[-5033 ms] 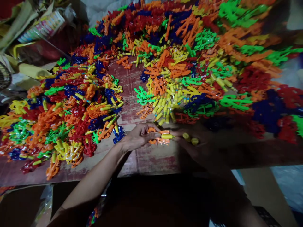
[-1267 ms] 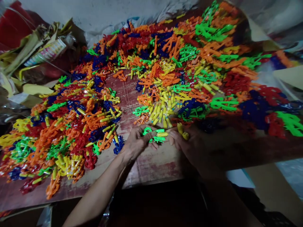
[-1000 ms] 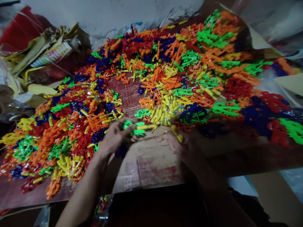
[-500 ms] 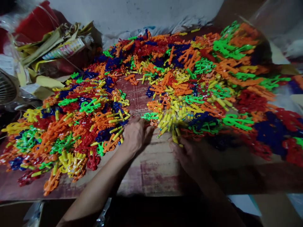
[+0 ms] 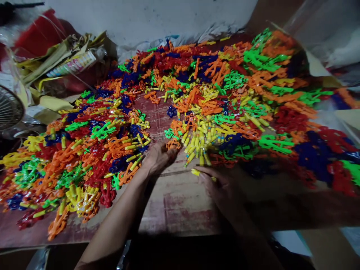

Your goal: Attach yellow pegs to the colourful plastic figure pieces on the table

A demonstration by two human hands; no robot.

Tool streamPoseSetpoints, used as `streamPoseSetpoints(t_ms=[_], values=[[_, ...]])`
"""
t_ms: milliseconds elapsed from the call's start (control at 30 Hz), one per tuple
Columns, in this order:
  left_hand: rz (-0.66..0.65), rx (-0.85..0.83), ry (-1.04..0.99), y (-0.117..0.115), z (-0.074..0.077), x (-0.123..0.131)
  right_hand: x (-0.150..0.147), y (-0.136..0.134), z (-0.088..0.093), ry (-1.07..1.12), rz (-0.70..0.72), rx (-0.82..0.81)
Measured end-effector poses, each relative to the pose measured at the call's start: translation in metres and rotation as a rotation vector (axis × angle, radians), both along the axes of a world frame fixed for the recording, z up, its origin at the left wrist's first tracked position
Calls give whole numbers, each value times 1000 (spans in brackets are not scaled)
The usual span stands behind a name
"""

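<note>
My left hand (image 5: 159,157) is low over the table, its fingers curled onto an orange plastic piece (image 5: 173,143) with an openwork shape. My right hand (image 5: 218,183) pinches a small yellow plastic stick (image 5: 196,172) between thumb and fingers, in shadow at the table's near side. Just beyond it fans a cluster of yellow sticks (image 5: 198,144) with thin bluish bands. A bright green piece (image 5: 169,133) lies a little past the left fingertips. Exactly what figure the moulded pieces form is too small to tell.
Heaps of orange, red, blue, green and yellow plastic pieces lie left (image 5: 84,157) and right (image 5: 261,93) on the worn reddish table (image 5: 157,112). At the back left stand a red bucket (image 5: 42,30), torn yellow paper (image 5: 56,101) and a fan (image 5: 9,108).
My right hand has drawn a yellow stick away from the cluster, toward me. At my left fingertips an orange piece now shows, with the green piece farther off. The camera view has shifted slightly.
</note>
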State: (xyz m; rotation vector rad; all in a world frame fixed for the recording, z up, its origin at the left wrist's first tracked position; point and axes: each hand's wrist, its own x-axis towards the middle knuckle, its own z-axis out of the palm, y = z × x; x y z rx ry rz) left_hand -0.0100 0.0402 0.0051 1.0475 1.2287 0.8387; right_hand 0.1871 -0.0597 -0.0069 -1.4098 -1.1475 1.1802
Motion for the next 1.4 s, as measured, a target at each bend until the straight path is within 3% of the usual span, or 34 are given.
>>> streamPoseSetpoints(t_ms=[67,167,267,400,600,800,1200,1400], values=[[-24,-70,-214,-6,4,1,-5,1,7,44,-35,-23],[27,-114,-345,-17,11,5,-14,3,10,93,-41,-29],[50,-128,-416,-28,14,9,-19,5,7,105,-64,-32],[-20,-124,-475,-41,11,14,-18,6,-1,216,-96,-114],[-65,-121,-539,-48,1,22,-19,11,-7,361,-14,-156],[21,-94,-581,-49,-1,26,-20,10,-4,510,-72,-220],[-35,-234,-590,-58,3,37,-15,2,-11,482,-25,-106],[40,-95,-429,-62,4,39,-12,0,-11,364,5,-69]])
